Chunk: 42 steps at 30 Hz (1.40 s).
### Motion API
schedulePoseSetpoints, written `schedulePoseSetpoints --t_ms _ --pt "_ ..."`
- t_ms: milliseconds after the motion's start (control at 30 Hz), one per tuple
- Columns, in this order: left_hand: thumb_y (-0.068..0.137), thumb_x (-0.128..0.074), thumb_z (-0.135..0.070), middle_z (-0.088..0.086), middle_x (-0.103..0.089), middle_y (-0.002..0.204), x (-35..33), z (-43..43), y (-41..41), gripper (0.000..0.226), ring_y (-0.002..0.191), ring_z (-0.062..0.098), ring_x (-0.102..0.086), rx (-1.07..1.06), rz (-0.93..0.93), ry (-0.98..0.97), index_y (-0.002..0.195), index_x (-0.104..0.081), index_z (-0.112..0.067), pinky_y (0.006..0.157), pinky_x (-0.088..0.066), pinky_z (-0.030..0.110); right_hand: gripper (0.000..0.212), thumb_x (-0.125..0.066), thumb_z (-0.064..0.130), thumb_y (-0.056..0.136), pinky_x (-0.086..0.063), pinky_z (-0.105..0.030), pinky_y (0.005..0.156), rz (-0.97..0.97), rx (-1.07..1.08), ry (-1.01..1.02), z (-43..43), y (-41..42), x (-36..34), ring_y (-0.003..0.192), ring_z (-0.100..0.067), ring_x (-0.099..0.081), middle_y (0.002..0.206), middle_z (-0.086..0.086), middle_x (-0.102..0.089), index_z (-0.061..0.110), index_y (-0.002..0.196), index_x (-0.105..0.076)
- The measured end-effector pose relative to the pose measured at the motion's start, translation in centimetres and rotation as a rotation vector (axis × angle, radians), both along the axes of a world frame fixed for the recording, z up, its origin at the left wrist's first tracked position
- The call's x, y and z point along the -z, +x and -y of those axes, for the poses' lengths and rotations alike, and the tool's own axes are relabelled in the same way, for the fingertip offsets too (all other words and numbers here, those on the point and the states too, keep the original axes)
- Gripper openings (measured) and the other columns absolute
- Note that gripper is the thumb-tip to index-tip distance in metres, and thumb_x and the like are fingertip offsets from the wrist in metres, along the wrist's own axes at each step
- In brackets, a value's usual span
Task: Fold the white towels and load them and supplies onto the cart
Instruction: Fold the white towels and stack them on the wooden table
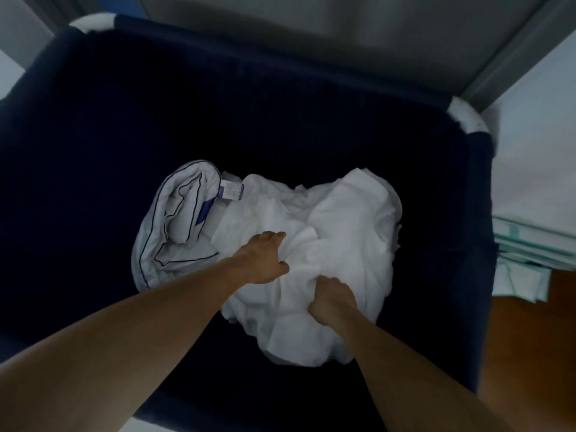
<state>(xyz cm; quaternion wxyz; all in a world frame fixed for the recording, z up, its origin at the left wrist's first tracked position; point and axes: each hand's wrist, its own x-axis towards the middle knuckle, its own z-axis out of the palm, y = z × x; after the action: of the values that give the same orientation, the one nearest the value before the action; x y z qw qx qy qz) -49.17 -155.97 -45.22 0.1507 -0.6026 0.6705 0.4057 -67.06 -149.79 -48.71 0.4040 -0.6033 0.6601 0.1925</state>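
A crumpled heap of white towels (349, 219) lies at the bottom of a deep dark-blue fabric bin (93, 126). Both of my arms reach down into it. My left hand (265, 260) grips a bunch of the white cloth near the heap's middle, fingers curled into the folds. My right hand (332, 299) clutches the cloth a little lower and to the right, fingers buried in it. A pale grey pillow with dark piping and a care label (174, 219) lies folded against the heap's left side.
The bin has white rounded corners (467, 116) and tall walls on all sides. To its right, folded pale green-edged linens (530, 244) are stacked above a brown wooden floor (530, 353). Grey wall panels stand behind the bin.
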Motion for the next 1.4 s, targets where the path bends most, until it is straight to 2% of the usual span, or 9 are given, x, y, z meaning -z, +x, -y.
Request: schedulePoseSetpoints --t_ms 100,300,433,500,667,833,1033,1300,1400 --pt "0.086 -0.069 -0.043 0.003 -0.013 0.163 -2.0 1.0 -0.7 0.1 0.147 0.023 -0.019 0.055 -0.087 0.016 0.158 -0.002 -0.024 0.12 -0.021 0.04 0.067 -0.066 0.033 0.088 -0.04 -0.03 0.106 0.115 0.097 -0.031 2.7 -1.9 -4.7 0.127 -0.024 -0.051 0.141 -0.006 -0.052 0.017 0.148 -0.04" --pt "0.066 -0.085 -0.05 -0.009 -0.007 0.162 -7.5 2.8 -2.3 0.124 0.146 0.017 -0.019 0.115 -0.202 0.028 0.155 0.002 -0.042 0.118 -0.027 0.04 0.034 -0.052 0.031 0.097 -0.047 -0.035 0.092 0.092 0.191 -0.218 7.6 -3.5 -14.9 0.11 -0.03 -0.059 0.119 -0.013 -0.064 0.009 0.121 -0.06" --pt "0.052 -0.089 -0.053 -0.008 -0.022 0.158 -11.3 3.9 -4.0 0.129 0.142 0.017 -0.03 0.104 -0.343 -0.058 0.154 -0.012 -0.04 0.113 -0.037 0.044 0.028 -0.064 0.021 0.086 -0.055 -0.037 0.08 0.287 0.372 -0.335 8.7 -4.5 -20.7 0.096 -0.025 -0.065 0.104 -0.008 -0.067 0.01 0.113 -0.064" --pt "0.05 -0.092 -0.049 -0.013 -0.042 0.145 -13.3 4.1 -5.0 0.114 0.131 0.012 -0.046 0.062 -0.468 -0.053 0.146 -0.032 -0.039 0.104 -0.048 0.041 0.031 -0.066 0.013 0.078 -0.054 -0.035 0.071 0.453 0.432 -0.374 8.6 -5.2 -23.3 0.092 -0.021 -0.065 0.098 -0.002 -0.068 0.018 0.109 -0.065" --pt "0.075 -0.076 -0.027 -0.015 -0.071 0.092 -17.7 4.8 -7.4 0.023 0.097 0.007 -0.067 -0.133 -0.587 -0.078 0.089 -0.068 -0.043 0.082 -0.056 0.027 0.026 -0.071 0.012 0.074 -0.044 -0.013 0.055 0.631 0.466 -0.622 9.4 -6.8 -27.4 0.078 -0.001 -0.059 0.081 0.02 -0.062 0.032 0.087 -0.059" --pt "0.08 -0.072 -0.014 0.004 -0.071 0.105 -21.7 4.6 -9.7 0.031 0.096 0.022 -0.07 -0.339 -0.687 -0.098 0.11 -0.065 -0.019 0.084 -0.059 0.042 0.09 -0.08 0.03 0.074 -0.039 -0.026 0.084 0.516 0.44 -0.847 8.6 -10.3 -28.1 0.112 -0.008 -0.043 0.129 0.013 -0.042 0.034 0.148 -0.029" --pt "0.08 -0.067 -0.005 0.022 -0.067 0.115 -29.0 3.9 -14.7 0.034 0.105 0.039 -0.066 -0.509 -0.838 -0.115 0.114 -0.063 -0.006 0.093 -0.052 0.057 0.135 -0.095 0.032 0.057 -0.039 -0.02 0.097 0.753 0.263 -0.719 5.4 -14.8 -28.5 0.132 0.002 -0.032 0.151 0.018 -0.027 0.043 0.154 -0.001" --pt "0.079 -0.081 -0.024 0.013 -0.066 0.116 -37.6 1.5 -25.0 0.048 0.108 0.03 -0.064 -0.664 -1.008 -0.332 0.118 -0.058 -0.008 0.097 -0.053 0.052 0.088 -0.083 0.039 0.061 -0.043 -0.023 0.068 0.635 0.426 -0.973 3.6 -21.8 -35.1 0.085 -0.004 -0.055 0.097 0.022 -0.054 0.035 0.137 -0.039" --pt "0.077 -0.08 -0.036 0.011 -0.066 0.112 -40.5 -0.1 -28.6 0.038 0.107 0.029 -0.063 -0.651 -1.062 -0.473 0.097 -0.057 -0.013 0.096 -0.053 0.052 0.073 -0.074 0.041 0.059 -0.039 -0.021 0.06 0.578 0.47 -1.071 2.5 -24.5 -38.7 0.077 0.002 -0.052 0.086 0.024 -0.054 0.036 0.126 -0.045"
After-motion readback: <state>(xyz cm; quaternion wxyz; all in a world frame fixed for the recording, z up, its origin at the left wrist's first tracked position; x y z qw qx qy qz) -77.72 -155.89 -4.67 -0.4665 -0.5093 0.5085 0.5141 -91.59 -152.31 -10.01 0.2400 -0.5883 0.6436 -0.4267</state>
